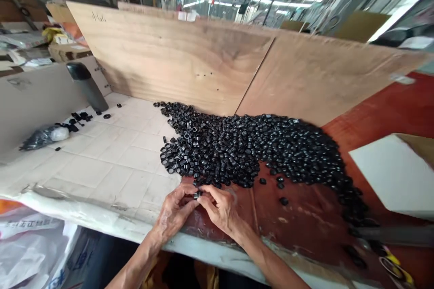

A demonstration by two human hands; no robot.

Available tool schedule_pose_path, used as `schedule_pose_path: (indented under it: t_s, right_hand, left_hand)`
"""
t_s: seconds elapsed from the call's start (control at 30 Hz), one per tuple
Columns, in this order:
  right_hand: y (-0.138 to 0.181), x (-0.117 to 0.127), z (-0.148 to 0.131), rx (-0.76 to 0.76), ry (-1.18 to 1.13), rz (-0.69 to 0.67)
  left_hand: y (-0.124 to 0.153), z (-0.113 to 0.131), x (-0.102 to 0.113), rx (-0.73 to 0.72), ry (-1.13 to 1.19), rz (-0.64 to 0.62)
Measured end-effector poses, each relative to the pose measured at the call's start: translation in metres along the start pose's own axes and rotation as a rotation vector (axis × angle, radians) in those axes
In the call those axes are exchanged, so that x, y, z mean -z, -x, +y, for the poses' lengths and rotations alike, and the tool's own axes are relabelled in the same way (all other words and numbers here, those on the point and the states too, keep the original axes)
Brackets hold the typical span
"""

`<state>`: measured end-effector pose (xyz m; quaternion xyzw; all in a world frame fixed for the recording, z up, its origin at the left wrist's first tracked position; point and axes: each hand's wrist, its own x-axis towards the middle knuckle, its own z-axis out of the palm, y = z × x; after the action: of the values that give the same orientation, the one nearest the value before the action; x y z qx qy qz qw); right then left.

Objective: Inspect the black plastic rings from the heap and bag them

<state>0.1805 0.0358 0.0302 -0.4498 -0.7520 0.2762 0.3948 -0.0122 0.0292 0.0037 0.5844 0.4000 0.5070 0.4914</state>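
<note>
Near the table's front edge, my left hand (175, 210) and my right hand (219, 207) meet with fingertips pinched around one small black ring-shaped part (197, 195). Both hands grip it between thumb and fingers, which cover most of it. Just beyond them spreads a large heap of black parts (217, 144). On its left side the pieces look like open rings; toward the right they look more like closed caps. A few loose black pieces (284, 201) lie on the reddish-brown surface to the right of my hands.
A tall wooden board (176, 58) stands behind the heap. At the left are a dark bottle (88, 88), a plastic bag (39, 139) and scattered black bits. A white box (389, 176) stands at the right, with yellow-handled scissors (395, 264) near the lower right corner.
</note>
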Motion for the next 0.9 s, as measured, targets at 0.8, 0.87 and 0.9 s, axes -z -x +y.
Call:
schedule_pose_path:
  t_s: [0.8,0.87,0.9]
  right_hand:
    - [0.044,-0.059,-0.005,-0.424,-0.24,0.464]
    - [0.044,-0.057,-0.004,-0.381,-0.234,0.485]
    - [0.044,-0.056,-0.004,-0.36,-0.221,0.489]
  left_hand:
    - [-0.012,-0.015,0.004,-0.079,-0.006,-0.224]
    - [-0.013,-0.017,0.005,-0.024,0.027,-0.231]
    - [-0.013,-0.018,0.005,-0.004,0.035,-0.233]
